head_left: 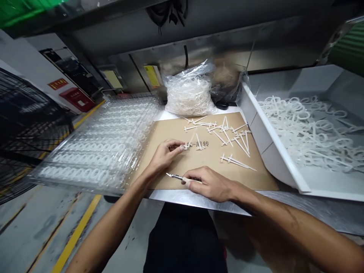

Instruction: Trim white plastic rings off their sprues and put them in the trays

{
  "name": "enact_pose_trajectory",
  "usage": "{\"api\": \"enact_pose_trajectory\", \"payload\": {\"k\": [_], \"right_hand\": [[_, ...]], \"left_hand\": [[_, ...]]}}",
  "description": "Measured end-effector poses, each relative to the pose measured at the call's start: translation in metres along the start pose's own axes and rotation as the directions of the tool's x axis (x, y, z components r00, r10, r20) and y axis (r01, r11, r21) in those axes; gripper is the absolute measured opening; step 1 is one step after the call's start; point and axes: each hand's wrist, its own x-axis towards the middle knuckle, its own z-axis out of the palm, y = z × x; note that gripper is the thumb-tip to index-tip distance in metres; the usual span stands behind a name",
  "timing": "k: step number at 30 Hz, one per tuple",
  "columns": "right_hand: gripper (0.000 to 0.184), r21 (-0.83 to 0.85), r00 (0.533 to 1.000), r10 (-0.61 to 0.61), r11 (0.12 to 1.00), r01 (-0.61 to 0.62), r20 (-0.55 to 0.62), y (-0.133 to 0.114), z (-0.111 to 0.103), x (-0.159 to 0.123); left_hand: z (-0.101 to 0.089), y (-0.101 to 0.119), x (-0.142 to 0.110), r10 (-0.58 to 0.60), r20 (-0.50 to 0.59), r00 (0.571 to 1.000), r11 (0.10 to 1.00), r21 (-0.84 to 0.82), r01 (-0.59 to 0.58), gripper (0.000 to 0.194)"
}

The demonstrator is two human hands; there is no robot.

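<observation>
My right hand (209,184) is closed around a craft knife (176,177), whose blade points left over the cardboard sheet (170,132). Thumb and forefinger of my left hand (167,153) pinch a small white plastic piece (186,146), mostly hidden by the fingertips. Just right of it on the cardboard lies a thin white plastic sprue (199,143). Several more such sprues (224,129) are scattered toward the far right of the sheet, and a couple (237,162) lie nearer my right hand.
Clear plastic trays (93,151) with rows of white rings stand at the left. A clear bag (189,94) of white parts sits at the back. On the right, a large white bin (274,148) holds many loose ringed white parts. The metal table edge (199,201) runs in front of me.
</observation>
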Motion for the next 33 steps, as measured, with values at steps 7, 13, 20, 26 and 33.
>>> {"api": "enact_pose_trajectory", "payload": {"k": [7,13,20,26,33], "right_hand": [[0.022,0.036,1.0,0.027,0.999,-0.027,0.011,0.001,0.001,0.002],[0.028,0.083,0.997,0.073,0.994,-0.072,-0.01,0.003,0.002,-0.001],[0.039,0.115,0.963,0.185,0.98,-0.165,-0.194,0.003,-0.003,-0.004],[0.036,0.077,0.939,0.267,0.963,-0.257,-0.216,0.002,-0.005,-0.004],[0.04,0.139,0.94,0.31,0.947,-0.291,-0.144,-0.002,-0.001,-0.004]], "left_hand": [[-0.004,-0.018,-0.018,0.074,-0.021,0.997,0.965,0.255,-0.066,0.023],[0.003,-0.02,-0.02,0.084,-0.103,0.991,0.937,0.347,-0.043,0.027],[-0.004,0.007,-0.035,0.143,-0.278,0.95,0.963,0.262,-0.068,0.017],[0.011,0.021,-0.066,0.096,-0.483,0.87,0.994,0.008,-0.105,0.021],[0.022,0.018,-0.077,0.069,-0.548,0.834,0.978,-0.128,-0.165,0.022]]}}
